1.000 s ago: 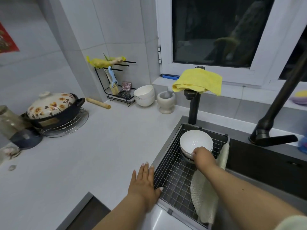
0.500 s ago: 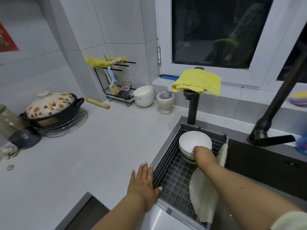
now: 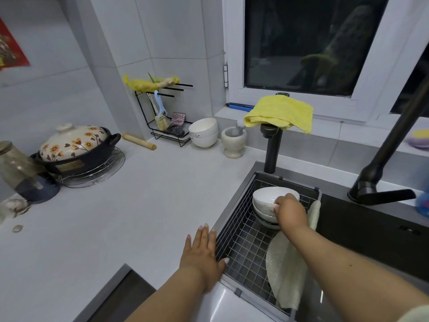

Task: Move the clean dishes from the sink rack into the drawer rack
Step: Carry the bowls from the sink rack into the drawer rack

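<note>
Your right hand (image 3: 290, 211) grips the near rim of the top bowl (image 3: 270, 198) in a stack of white bowls — they sit at the far end of the wire sink rack (image 3: 241, 249). Your left hand (image 3: 202, 254) lies flat and open on the tabletop (image 3: 111, 217), fingers spread, touching the rack's left edge. A pale cloth (image 3: 286, 268) drapes over the rack's right side.

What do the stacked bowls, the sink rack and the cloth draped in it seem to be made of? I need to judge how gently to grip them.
Stacked bowls: likely glazed ceramic, being glossy white with soft reflections. Sink rack: metal wire grid, thin and shiny, probably steel. Cloth: pale, coarse-woven fabric hanging limp over the rack's edge. The right hand grips the top bowl's rim.
</note>
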